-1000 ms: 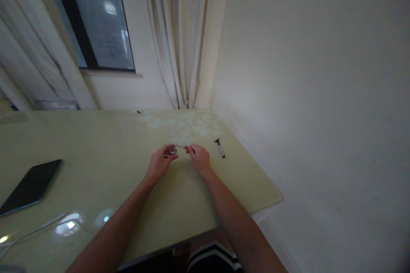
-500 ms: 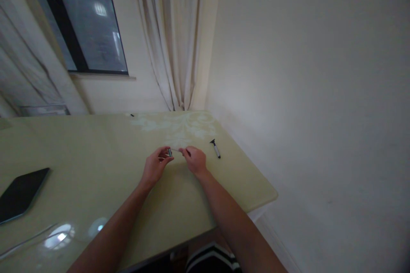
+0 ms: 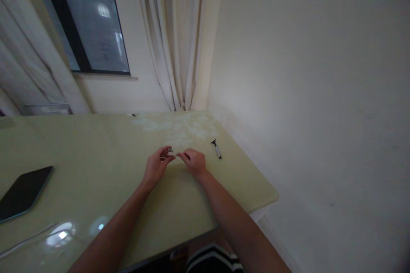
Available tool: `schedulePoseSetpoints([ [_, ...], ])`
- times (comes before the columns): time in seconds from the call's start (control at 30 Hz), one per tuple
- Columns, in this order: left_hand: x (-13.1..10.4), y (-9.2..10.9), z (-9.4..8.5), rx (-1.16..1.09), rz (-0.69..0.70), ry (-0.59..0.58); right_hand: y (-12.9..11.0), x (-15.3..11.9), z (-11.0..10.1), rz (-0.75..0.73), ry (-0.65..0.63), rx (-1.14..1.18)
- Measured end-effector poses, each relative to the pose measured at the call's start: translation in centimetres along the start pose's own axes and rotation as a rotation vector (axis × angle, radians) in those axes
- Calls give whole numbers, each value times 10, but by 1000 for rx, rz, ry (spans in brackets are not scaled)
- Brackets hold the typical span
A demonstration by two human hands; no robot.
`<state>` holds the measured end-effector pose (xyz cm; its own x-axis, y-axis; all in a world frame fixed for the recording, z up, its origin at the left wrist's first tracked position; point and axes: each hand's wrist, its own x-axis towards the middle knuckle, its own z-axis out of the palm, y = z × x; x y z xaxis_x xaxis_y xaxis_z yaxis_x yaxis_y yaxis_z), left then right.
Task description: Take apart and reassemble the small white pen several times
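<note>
Above the table, my left hand (image 3: 156, 165) is closed in a pinch around a small dark, metallic-looking piece (image 3: 170, 149) whose kind I cannot make out. A thin white strand shows at its fingers. Just to the right, my right hand (image 3: 194, 161) is closed with thumb and index finger pinched, their tips pointing left at the small piece. A pale, thin end shows at those fingertips; whether it is a cord or a stick is too small to tell. Right of my right hand lies a razor (image 3: 217, 149) with a grey and black handle.
The pale green table (image 3: 96, 149) meets the wall at the right. A dark flat tablet-like thing (image 3: 24, 194) lies at the left, with a white cable (image 3: 27, 241) nearer me. A tiny black object (image 3: 133, 115) sits at the far edge, below the curtain (image 3: 174, 38) and window.
The small piece has tilted up in my left fingers. My right fingertips have moved a little left and down, closer to my left hand, and less of the thin pale line shows between them.
</note>
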<state>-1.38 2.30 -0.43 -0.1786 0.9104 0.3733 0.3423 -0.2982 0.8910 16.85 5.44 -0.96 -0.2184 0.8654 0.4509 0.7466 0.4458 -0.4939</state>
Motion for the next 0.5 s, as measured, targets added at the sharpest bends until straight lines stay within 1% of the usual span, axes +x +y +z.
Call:
schedulePoseSetpoints([
  [0.13,-1,1,1,-1,12,-13,2,0,-1,50,66,-11],
  [0.23,-2,1,2,1,26,-9,2,1,-2,7,46,8],
  [0.33,-2,0,2,9,28,-8,3,2,-2,79,81,-7],
  [0.43,-1,-2,1,15,29,-2,5,2,0,17,39,-20],
  [0.5,-1,-4,1,25,33,-6,5,3,0,42,55,-46],
])
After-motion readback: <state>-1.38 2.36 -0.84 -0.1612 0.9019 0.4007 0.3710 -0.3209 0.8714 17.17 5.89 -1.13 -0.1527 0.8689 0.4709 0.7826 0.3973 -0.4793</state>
